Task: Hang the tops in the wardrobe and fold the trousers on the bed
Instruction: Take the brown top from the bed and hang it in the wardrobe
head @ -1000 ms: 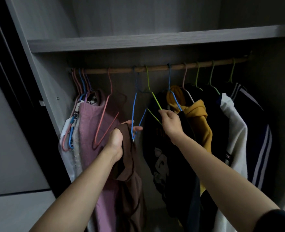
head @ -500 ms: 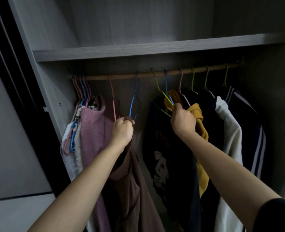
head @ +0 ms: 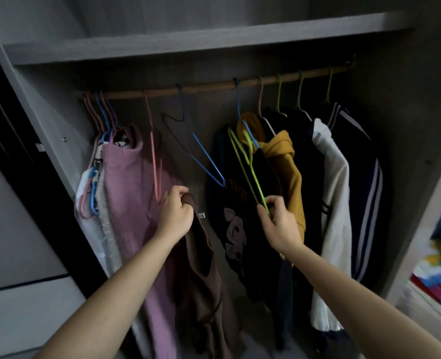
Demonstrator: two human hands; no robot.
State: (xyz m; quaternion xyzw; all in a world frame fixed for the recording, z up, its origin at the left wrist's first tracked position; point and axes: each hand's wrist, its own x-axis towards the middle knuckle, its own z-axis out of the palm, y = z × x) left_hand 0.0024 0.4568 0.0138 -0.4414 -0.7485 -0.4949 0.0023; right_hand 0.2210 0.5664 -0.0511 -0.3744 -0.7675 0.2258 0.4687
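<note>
Nearest me, the left hand [head: 175, 216] was curled tight round the neckline of the brown top [head: 204, 275], which hung slack below the fist, in front of the open wardrobe [head: 48, 120] and not yet on anything. I judged it was gripped at the collar so the opening stayed ready for a hanger. The right hand [head: 281, 226] pinched the thin green hanger [head: 242, 161] between thumb and fingers, the wire slanting up and away. It looked free of the rail, though I could not tell where its hook lay. I took the step in hand to be threading that hanger into the top. Just beyond, a blue hanger [head: 206, 165] and a pink hanger [head: 152, 151] dangled bare in the gap between a pink jumper [head: 126, 193] on the left and a mustard hoodie [head: 286, 161] among dark tops on the right, which left room for one more garment. Farther back ran the wooden rail [head: 209, 87], under a grey shelf [head: 188, 41]. No trousers showed.
</note>
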